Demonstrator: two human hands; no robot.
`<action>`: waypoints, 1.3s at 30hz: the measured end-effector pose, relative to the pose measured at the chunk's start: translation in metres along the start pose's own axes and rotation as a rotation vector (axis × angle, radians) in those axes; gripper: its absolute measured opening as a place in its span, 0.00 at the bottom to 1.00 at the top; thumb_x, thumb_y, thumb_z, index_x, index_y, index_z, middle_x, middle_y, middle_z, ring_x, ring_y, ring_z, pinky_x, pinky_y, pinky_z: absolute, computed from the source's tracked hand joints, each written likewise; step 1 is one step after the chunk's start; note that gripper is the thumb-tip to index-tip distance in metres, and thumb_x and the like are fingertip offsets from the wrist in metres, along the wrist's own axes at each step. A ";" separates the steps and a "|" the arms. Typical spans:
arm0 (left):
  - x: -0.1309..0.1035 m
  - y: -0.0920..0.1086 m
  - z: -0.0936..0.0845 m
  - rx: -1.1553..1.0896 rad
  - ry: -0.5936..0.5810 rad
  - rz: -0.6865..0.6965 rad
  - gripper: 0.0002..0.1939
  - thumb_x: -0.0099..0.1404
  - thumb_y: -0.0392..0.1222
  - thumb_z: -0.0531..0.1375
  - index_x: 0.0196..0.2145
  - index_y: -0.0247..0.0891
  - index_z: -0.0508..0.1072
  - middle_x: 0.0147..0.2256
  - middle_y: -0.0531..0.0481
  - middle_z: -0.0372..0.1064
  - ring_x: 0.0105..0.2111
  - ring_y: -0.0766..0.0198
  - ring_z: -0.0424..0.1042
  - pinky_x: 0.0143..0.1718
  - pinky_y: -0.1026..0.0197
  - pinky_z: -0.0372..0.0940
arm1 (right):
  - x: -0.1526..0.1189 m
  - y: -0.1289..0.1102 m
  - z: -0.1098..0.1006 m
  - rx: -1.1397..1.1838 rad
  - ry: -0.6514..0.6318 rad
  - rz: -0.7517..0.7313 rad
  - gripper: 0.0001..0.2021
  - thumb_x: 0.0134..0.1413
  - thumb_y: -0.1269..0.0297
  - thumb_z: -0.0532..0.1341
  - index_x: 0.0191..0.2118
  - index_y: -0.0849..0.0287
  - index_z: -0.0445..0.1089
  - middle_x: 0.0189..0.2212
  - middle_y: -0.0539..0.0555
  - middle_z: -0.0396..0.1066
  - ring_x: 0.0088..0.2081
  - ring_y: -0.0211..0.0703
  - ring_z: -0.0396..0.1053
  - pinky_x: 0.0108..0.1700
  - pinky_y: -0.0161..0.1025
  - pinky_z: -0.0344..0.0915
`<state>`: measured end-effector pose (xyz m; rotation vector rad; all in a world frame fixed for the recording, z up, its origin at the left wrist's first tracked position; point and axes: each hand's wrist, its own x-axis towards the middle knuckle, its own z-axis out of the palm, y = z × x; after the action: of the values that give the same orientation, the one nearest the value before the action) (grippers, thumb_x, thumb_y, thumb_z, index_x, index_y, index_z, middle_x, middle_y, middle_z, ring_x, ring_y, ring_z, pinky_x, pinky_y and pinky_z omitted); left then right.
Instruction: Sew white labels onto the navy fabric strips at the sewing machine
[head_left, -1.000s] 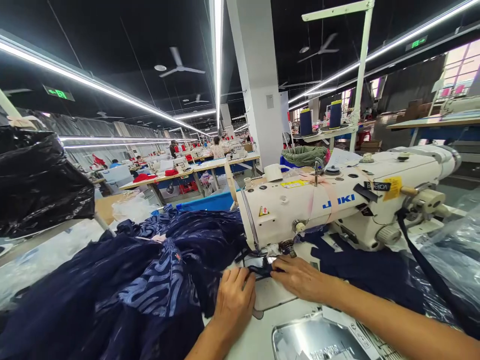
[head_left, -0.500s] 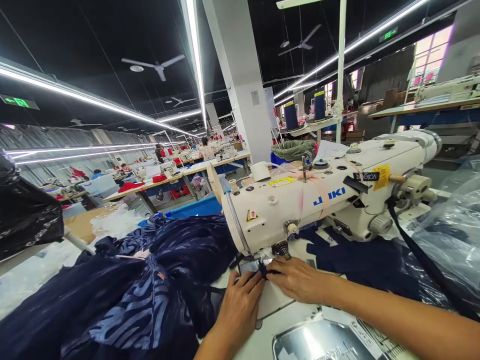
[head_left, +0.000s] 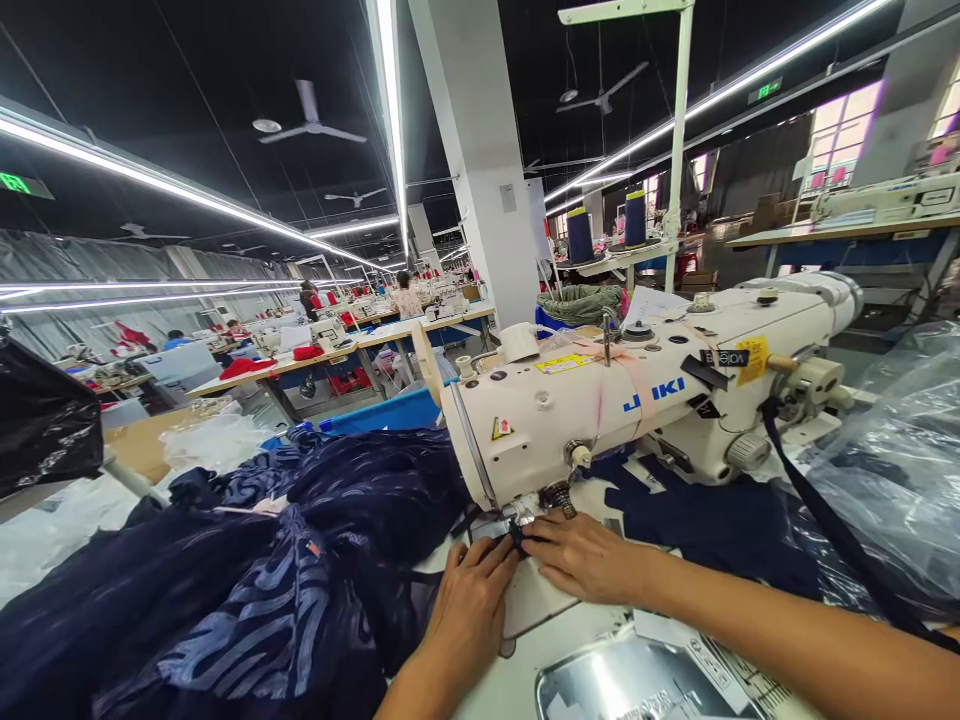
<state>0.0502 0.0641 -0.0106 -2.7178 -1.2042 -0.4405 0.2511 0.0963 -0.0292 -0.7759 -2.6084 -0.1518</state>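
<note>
A white sewing machine (head_left: 540,420) stands over its bed. Under its head, my left hand (head_left: 469,600) and my right hand (head_left: 581,560) are close together by the needle area. Both hands press a small dark fabric piece (head_left: 516,537) between their fingertips, with the fingers bent and held together. Much of that piece is hidden by the fingers. A large heap of navy fabric (head_left: 300,560) with a lighter wavy pattern lies to the left of my left hand.
More navy fabric (head_left: 720,525) and clear plastic (head_left: 892,450) lie on the right. A black plastic bag (head_left: 45,410) hangs at far left. Behind are two thread cones, a pillar (head_left: 491,240), other sewing tables and distant people.
The view has shifted slightly. Both hands remain beside the machine's needle area, and the dark piece between their fingertips looks slightly differently bunched.
</note>
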 end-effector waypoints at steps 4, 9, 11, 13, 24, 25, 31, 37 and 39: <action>0.003 -0.001 0.000 -0.012 -0.015 -0.026 0.28 0.50 0.23 0.50 0.48 0.39 0.67 0.49 0.45 0.66 0.48 0.53 0.63 0.44 0.46 0.60 | 0.000 0.002 0.001 0.039 -0.012 0.042 0.14 0.54 0.66 0.55 0.46 0.63 0.66 0.48 0.61 0.66 0.46 0.49 0.64 0.46 0.45 0.61; 0.009 -0.005 0.001 0.012 -0.046 -0.073 0.27 0.50 0.22 0.50 0.47 0.38 0.68 0.49 0.45 0.66 0.49 0.53 0.63 0.46 0.45 0.59 | -0.002 0.007 0.002 0.120 -0.056 0.103 0.19 0.53 0.63 0.55 0.50 0.63 0.64 0.52 0.60 0.62 0.50 0.49 0.61 0.51 0.46 0.56; 0.011 -0.007 0.002 0.026 -0.043 -0.074 0.28 0.49 0.22 0.50 0.47 0.38 0.68 0.48 0.45 0.66 0.49 0.54 0.62 0.46 0.45 0.59 | -0.001 0.009 0.001 0.149 -0.060 0.113 0.19 0.53 0.63 0.55 0.51 0.63 0.64 0.52 0.59 0.61 0.51 0.49 0.61 0.52 0.45 0.55; 0.012 -0.007 0.004 0.058 -0.010 -0.064 0.27 0.49 0.22 0.49 0.46 0.37 0.68 0.47 0.45 0.67 0.48 0.55 0.63 0.46 0.47 0.59 | -0.001 0.010 0.001 0.166 -0.050 0.113 0.18 0.53 0.64 0.55 0.49 0.62 0.64 0.51 0.58 0.63 0.50 0.48 0.61 0.51 0.44 0.56; 0.011 0.007 0.013 0.513 0.098 -0.241 0.16 0.57 0.31 0.51 0.43 0.33 0.70 0.34 0.40 0.69 0.35 0.52 0.66 0.39 0.46 0.59 | 0.006 0.004 -0.005 -0.178 -0.032 0.118 0.12 0.53 0.64 0.56 0.36 0.69 0.70 0.33 0.66 0.70 0.40 0.55 0.66 0.46 0.49 0.59; 0.013 0.006 0.012 0.497 0.093 -0.238 0.17 0.57 0.31 0.52 0.44 0.35 0.70 0.37 0.40 0.69 0.39 0.51 0.66 0.41 0.44 0.58 | 0.004 0.002 -0.007 -0.181 -0.052 0.103 0.11 0.51 0.65 0.57 0.34 0.69 0.70 0.32 0.65 0.70 0.40 0.54 0.66 0.46 0.49 0.59; 0.026 -0.004 0.008 0.336 0.053 -0.146 0.18 0.56 0.30 0.53 0.44 0.41 0.69 0.43 0.44 0.68 0.47 0.50 0.62 0.49 0.39 0.54 | -0.012 0.003 -0.012 -0.101 -0.116 0.057 0.14 0.41 0.74 0.57 0.38 0.66 0.69 0.38 0.62 0.69 0.43 0.51 0.65 0.52 0.49 0.55; 0.026 -0.006 0.009 0.283 0.066 -0.153 0.20 0.55 0.29 0.53 0.45 0.42 0.68 0.44 0.45 0.68 0.47 0.50 0.62 0.48 0.38 0.56 | -0.011 0.012 -0.011 -0.094 -0.110 -0.023 0.11 0.46 0.80 0.52 0.33 0.66 0.69 0.34 0.60 0.70 0.39 0.46 0.66 0.45 0.42 0.61; 0.026 -0.006 0.009 0.283 0.071 -0.151 0.21 0.54 0.28 0.53 0.46 0.42 0.68 0.44 0.45 0.68 0.47 0.50 0.62 0.49 0.39 0.55 | -0.009 0.010 -0.012 -0.117 -0.115 -0.033 0.11 0.46 0.82 0.51 0.32 0.66 0.68 0.32 0.59 0.69 0.36 0.45 0.67 0.42 0.40 0.63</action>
<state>0.0642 0.0889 -0.0112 -2.3668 -1.3444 -0.3497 0.2680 0.0975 -0.0218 -0.8032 -2.7422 -0.2791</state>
